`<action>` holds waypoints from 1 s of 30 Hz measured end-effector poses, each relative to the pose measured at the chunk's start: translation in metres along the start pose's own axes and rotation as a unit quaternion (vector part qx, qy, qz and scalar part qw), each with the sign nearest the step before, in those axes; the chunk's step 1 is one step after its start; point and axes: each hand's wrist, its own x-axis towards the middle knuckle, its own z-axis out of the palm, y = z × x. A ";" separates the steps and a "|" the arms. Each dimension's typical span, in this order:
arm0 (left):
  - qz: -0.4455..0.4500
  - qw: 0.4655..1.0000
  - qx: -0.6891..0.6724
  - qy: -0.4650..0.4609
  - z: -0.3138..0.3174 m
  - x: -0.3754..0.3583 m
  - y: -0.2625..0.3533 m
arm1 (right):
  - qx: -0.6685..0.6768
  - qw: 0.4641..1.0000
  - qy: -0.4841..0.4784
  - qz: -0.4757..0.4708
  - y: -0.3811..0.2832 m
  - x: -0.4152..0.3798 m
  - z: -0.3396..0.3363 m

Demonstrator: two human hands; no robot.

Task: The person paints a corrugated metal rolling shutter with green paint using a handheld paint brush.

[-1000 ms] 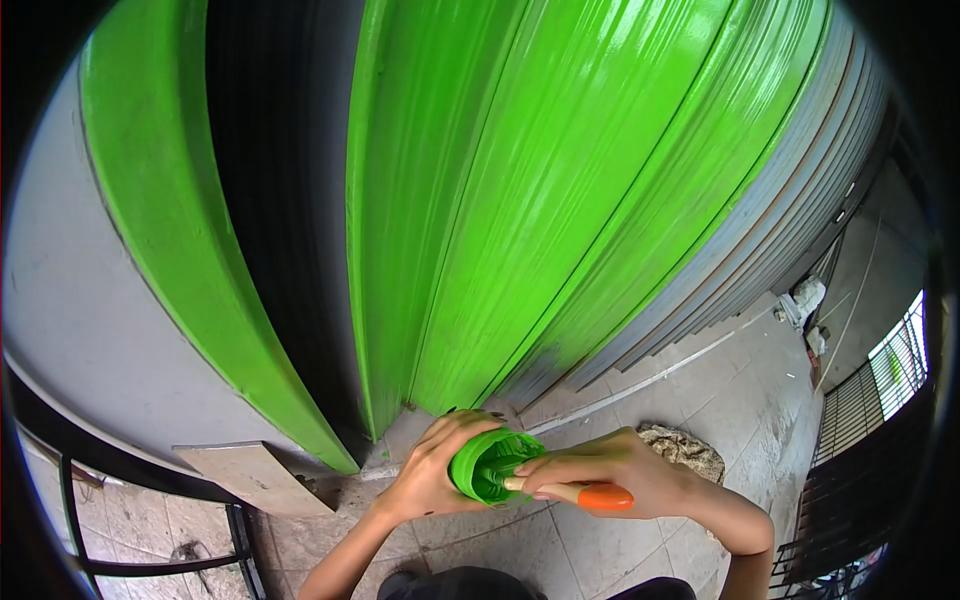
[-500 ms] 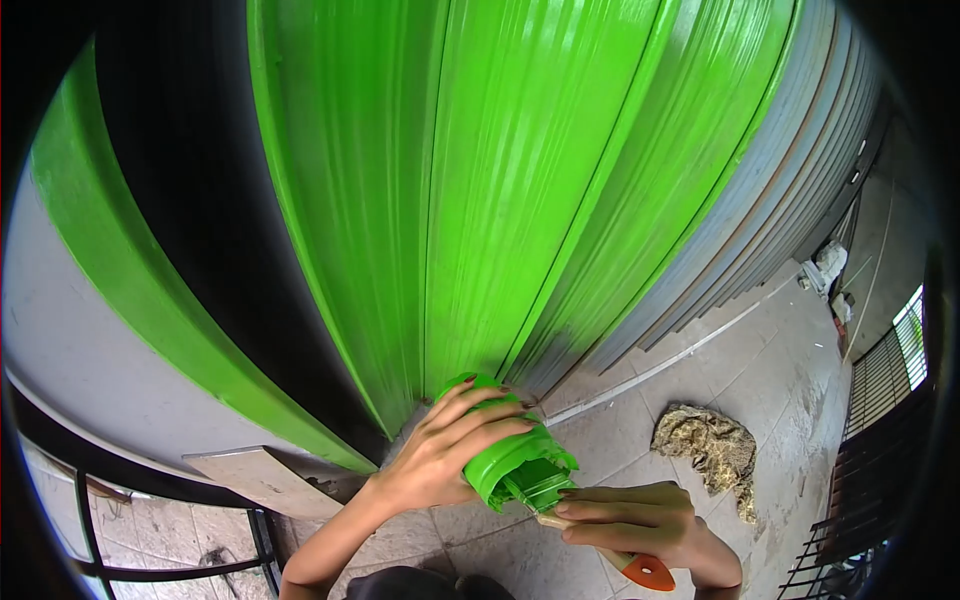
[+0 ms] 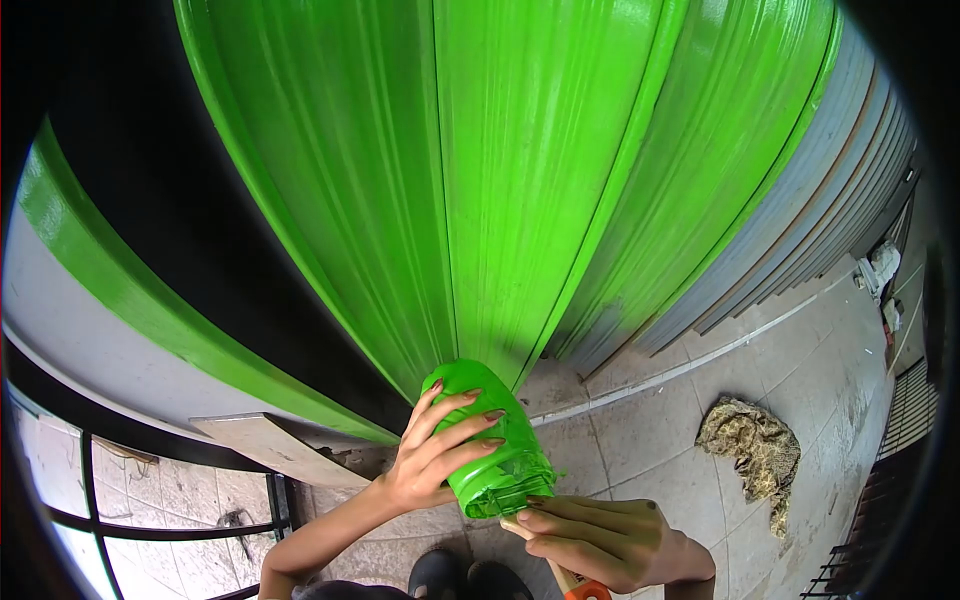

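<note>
My left hand (image 3: 425, 462) is wrapped around a green paint-coated plastic container (image 3: 517, 425) with a ragged cut rim, tilted with its mouth toward me. In my right hand (image 3: 600, 545) is a paintbrush (image 3: 588, 591) with an orange-ended wooden handle. Its green bristle end is at the container's mouth, inside the rim as far as I can see; the tips are hidden. Just beyond the container rises a tall door-like panel (image 3: 530, 200), streaked with glossy green paint. Its lower right part looks thinly covered, with grey showing.
Grey ribbed shutter slats (image 3: 790, 215) stand right of the panel. A crumpled, stained cloth (image 3: 755, 455) lies on the tiled floor (image 3: 650, 440). At the left are a green strip (image 3: 150, 310) and a black-framed glass pane (image 3: 180, 530). My dark shoes (image 3: 437, 577) show below.
My right hand and the brush have moved left and slightly down, so less handle shows. The container's mouth has swung left and down. The view has shifted, bringing my shoes into sight.
</note>
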 end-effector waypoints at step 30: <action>-0.171 0.984 -0.036 -0.030 0.020 -0.015 0.011 | 0.190 0.909 0.278 0.246 0.020 -0.040 0.043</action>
